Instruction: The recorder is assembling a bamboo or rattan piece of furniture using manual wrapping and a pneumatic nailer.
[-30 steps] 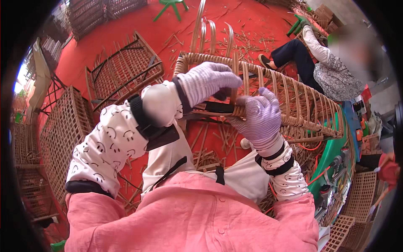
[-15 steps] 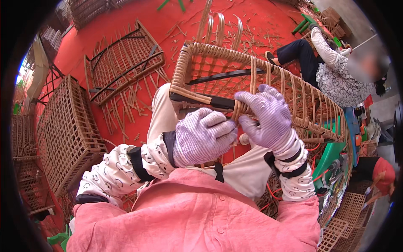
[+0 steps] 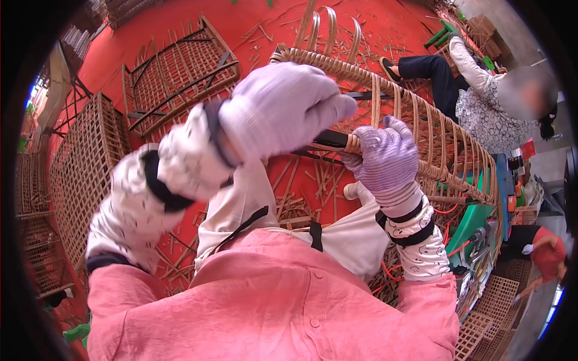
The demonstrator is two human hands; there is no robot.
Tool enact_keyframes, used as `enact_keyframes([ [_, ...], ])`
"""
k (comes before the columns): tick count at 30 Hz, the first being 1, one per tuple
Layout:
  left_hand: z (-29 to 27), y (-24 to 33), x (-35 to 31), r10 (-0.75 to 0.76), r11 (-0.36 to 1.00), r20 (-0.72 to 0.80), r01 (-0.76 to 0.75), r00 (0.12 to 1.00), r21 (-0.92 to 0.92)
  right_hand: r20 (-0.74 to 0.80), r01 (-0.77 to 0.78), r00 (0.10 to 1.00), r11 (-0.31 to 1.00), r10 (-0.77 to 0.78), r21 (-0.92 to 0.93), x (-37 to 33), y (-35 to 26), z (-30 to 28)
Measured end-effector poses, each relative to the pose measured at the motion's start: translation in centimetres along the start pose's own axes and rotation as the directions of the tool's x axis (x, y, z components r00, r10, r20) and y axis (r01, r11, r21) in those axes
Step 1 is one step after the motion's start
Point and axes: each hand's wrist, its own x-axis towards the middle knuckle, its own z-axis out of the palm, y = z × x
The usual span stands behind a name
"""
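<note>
A large woven rattan basket [image 3: 442, 129] with a wrapped rim lies tilted across my lap, reaching off to the right. My right hand [image 3: 385, 157], in a striped lavender glove, grips the basket's dark frame bar [image 3: 330, 139] where pale rattan winds round it. Above the near corner of the basket, my left hand [image 3: 283, 108] is raised in a matching glove, slightly blurred. Its fingers are bent and pressed together; whatever they hold is hidden. Loose rattan strips [image 3: 330, 30] curl up from the basket's far rim.
Another woven panel with dark bars [image 3: 180, 78] lies on the red floor [image 3: 241, 18], among scattered strip scraps. Stacked baskets [image 3: 90, 174] stand at the left. A seated person [image 3: 494, 108] works at the right, near a green stool [image 3: 438, 35]. Another person [image 3: 545, 253] bends farther right.
My left hand has left the frame bar and swung up and away over the basket's near corner. My right hand stays on the bar, nearly in place.
</note>
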Motion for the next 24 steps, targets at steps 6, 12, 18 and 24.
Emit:
enact_keyframes([
  [6,2.7,-0.6,5.4,-0.255,0.967,0.689,0.175,0.679,0.185,-0.061,0.013,0.998,1.0,-0.014,-0.009,-0.2,0.0,0.2],
  [12,2.4,-1.7,5.3,-0.39,0.646,0.631,0.688,0.67,-0.331,-0.032,-0.024,0.999,1.0,0.024,-0.009,-0.1,-0.4,-0.3],
  [18,2.2,-1.8,1.0,0.138,0.87,0.241,-0.001,0.961,-0.493,-0.01,-0.074,0.997,0.994,0.075,0.08,-0.5,-0.3,-0.4],
  [24,2.0,-2.0,0.0,0.515,0.856,0.125,-0.503,0.848,-0.12,-0.047,-0.073,0.996,0.99,0.079,0.117,-0.2,-0.3,-0.6],
])
